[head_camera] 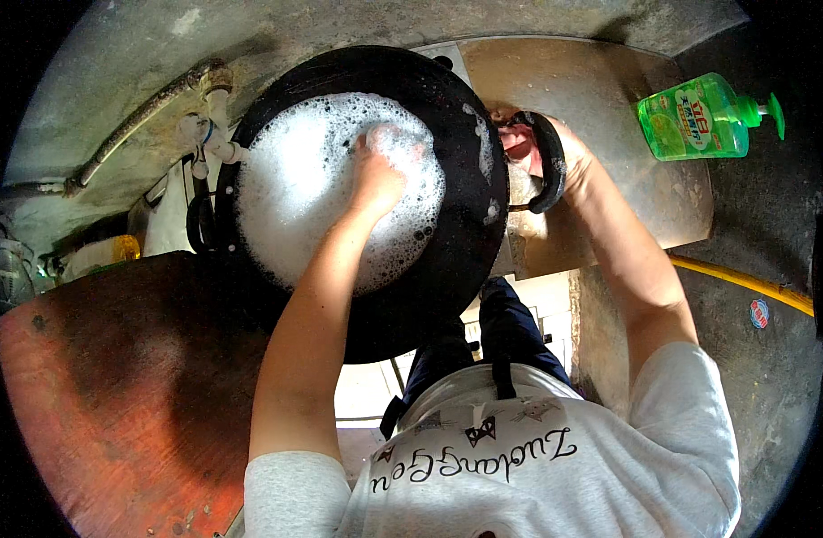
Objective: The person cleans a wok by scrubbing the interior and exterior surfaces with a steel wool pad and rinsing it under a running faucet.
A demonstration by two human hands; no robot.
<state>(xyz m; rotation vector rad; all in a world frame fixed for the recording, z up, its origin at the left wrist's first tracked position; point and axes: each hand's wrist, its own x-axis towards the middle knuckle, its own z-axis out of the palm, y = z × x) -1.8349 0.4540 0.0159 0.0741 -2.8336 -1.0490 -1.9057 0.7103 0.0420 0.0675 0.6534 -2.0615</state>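
A large black wok [479, 249] lies before me, with soapy water [297, 181] topped by white foam and bubbles inside. My left hand [383, 161] reaches into the foam right of the middle; suds cover its fingers, so whether it holds something cannot be told. At the wok's right side, my right hand [553, 144] is behind the black loop handle [553, 168], its fingers partly hidden by the handle and in shadow. Pinkish fingers or palm show through the loop. A second loop handle [198, 222] is at the wok's left side.
Left of the wok are a white tap [213, 138] and a pipe [126, 121]. A green pump bottle of dish soap [697, 118] is at the right, beyond a metal sheet [626, 202]. A yellow hose [741, 281] runs below it. A reddish board or tabletop [115, 403] fills the lower left.
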